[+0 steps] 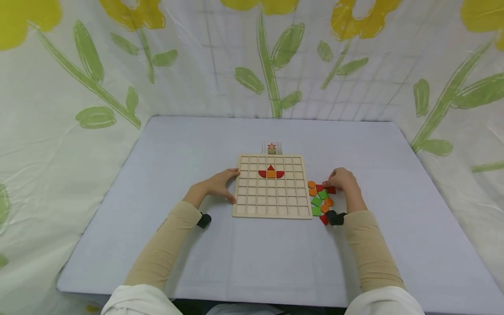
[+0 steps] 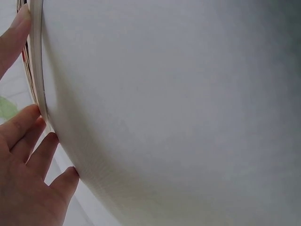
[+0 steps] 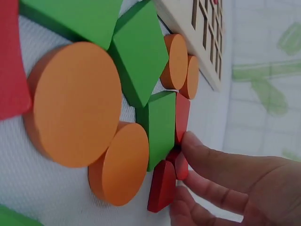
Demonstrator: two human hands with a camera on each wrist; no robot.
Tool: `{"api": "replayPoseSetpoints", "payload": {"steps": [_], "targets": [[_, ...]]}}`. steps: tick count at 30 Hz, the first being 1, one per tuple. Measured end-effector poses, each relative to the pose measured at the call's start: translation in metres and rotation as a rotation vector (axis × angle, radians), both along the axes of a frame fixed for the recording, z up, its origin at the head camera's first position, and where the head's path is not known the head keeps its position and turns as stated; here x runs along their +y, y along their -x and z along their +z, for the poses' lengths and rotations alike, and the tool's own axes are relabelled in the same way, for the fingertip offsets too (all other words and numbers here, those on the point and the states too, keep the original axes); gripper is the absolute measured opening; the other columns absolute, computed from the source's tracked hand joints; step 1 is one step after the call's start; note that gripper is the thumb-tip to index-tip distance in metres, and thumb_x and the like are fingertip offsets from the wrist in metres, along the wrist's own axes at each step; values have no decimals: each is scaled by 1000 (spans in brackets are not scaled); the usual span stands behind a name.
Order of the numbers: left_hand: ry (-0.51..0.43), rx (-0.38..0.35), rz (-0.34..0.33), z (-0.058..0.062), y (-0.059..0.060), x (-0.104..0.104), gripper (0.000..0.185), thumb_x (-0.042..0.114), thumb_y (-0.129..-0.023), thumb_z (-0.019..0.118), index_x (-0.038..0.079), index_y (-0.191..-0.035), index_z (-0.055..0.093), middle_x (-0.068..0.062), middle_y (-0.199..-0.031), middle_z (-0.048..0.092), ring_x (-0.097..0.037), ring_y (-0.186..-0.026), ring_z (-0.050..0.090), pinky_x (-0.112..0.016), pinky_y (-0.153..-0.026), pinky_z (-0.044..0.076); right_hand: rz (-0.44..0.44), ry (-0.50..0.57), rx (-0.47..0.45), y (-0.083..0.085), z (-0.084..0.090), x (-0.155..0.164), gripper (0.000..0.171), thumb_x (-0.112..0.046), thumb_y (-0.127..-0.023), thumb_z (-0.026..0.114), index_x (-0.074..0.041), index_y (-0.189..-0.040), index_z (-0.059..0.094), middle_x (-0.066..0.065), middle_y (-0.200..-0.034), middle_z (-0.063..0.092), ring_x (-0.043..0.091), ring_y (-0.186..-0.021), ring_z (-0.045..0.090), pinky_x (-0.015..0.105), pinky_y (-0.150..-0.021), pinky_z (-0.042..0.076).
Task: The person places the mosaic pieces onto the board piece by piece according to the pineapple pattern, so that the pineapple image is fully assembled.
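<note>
Your right hand (image 1: 342,178) is at the far end of the loose pile right of the board, thumb and fingers bent in a pinch on a small red block (image 3: 181,165). Your left hand (image 1: 217,183) has fingers spread and grips nothing; thumb and fingertips touch the left edge of the grid board (image 1: 271,190), which lies flat mid-table in front of you.

Around your pinch: orange discs (image 3: 75,103), green squares (image 3: 160,127) and more red pieces (image 1: 319,187), crowded, many touching, strung along the board's right edge. Your right wrist's black camera (image 1: 334,217) sits over the near end of the pile, just beside a red piece there. Another black camera (image 1: 204,220) is at your left wrist, clear of the board.

On the board, upper middle: red triangle (image 1: 270,167) above an orange square (image 1: 271,174), a red curved piece on each side. Small pattern card (image 1: 271,148) just past the far edge.

Surface: table (image 1: 256,258) under a pale, smooth cover. Room: whitish curtain (image 1: 189,65) behind and on both sides, printed with yellow flowers (image 1: 27,19) and green stems (image 1: 265,61).
</note>
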State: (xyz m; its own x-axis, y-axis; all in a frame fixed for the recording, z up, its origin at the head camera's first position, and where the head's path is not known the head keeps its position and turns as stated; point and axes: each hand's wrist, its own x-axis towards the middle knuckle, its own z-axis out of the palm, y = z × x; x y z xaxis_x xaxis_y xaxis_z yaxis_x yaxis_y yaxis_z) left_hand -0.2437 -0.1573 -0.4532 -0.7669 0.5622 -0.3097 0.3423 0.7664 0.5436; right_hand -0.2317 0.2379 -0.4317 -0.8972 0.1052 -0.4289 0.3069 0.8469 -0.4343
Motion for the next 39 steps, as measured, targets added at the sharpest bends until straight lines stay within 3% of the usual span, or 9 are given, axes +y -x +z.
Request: {"api": "replayPoseSetpoints", "payload": {"steps": [5, 14, 19, 24, 30, 35, 39], "targets": [[4, 5, 2, 0, 0, 0, 101, 26, -74, 84, -4, -150, 26, -18, -160, 17, -35, -146, 15, -46, -118, 17, -9, 28, 64, -1, -2, -5, 25, -15, -86, 71, 4, -97, 58, 16, -90, 56, 29, -84, 51, 32, -67, 44], [1, 11, -4, -1, 2, 0, 102, 28, -74, 84, -5, -150, 26, -18, -160, 17, -35, -146, 14, -46, -118, 16, -91, 115, 159, -2, -2, -11, 28, -10, -86, 72, 4, -107, 61, 22, -101, 62, 29, -81, 57, 33, -66, 48], [-2, 7, -3, -2, 1, 0, 102, 28, -73, 84, -5, -150, 26, -19, -160, 17, -36, -146, 14, -46, -118, 16, -136, 165, 234, 0, 0, -20, 25, -12, -88, 71, 6, -103, 64, 24, -103, 63, 31, -87, 56, 35, -69, 48], [1, 9, -1, -3, 2, 0, 102, 28, -74, 84, -4, -151, 26, -18, -160, 17, -35, -146, 15, -46, -118, 16, -15, 185, 294, 5, -6, -32, 18, -12, -94, 63, 4, -102, 60, 27, -109, 64, 36, -90, 59, 39, -71, 49], [-4, 11, -11, -1, 2, 1, 101, 28, -74, 84, -5, -150, 27, -19, -159, 17, -36, -146, 15, -46, -118, 17, 113, 327, 391, 12, -19, -53, 21, -9, -98, 57, 4, -114, 62, 27, -112, 63, 39, -98, 62, 41, -75, 55], [-7, 7, -8, 0, 2, 0, 101, 28, -74, 84, -5, -150, 27, -19, -159, 17, -36, -146, 15, -47, -118, 17, 208, 399, 352, 13, -16, -77, 29, -7, -97, 57, 3, -123, 64, 25, -115, 63, 38, -104, 61, 40, -78, 54], [-8, 7, -9, -2, 2, 0, 101, 28, -74, 84, -5, -150, 27, -19, -159, 17, -35, -146, 15, -47, -118, 17, 269, 417, 323, 14, -15, -95, 22, -7, -94, 63, 2, -114, 66, 23, -109, 65, 37, -101, 61, 42, -78, 52]]}}
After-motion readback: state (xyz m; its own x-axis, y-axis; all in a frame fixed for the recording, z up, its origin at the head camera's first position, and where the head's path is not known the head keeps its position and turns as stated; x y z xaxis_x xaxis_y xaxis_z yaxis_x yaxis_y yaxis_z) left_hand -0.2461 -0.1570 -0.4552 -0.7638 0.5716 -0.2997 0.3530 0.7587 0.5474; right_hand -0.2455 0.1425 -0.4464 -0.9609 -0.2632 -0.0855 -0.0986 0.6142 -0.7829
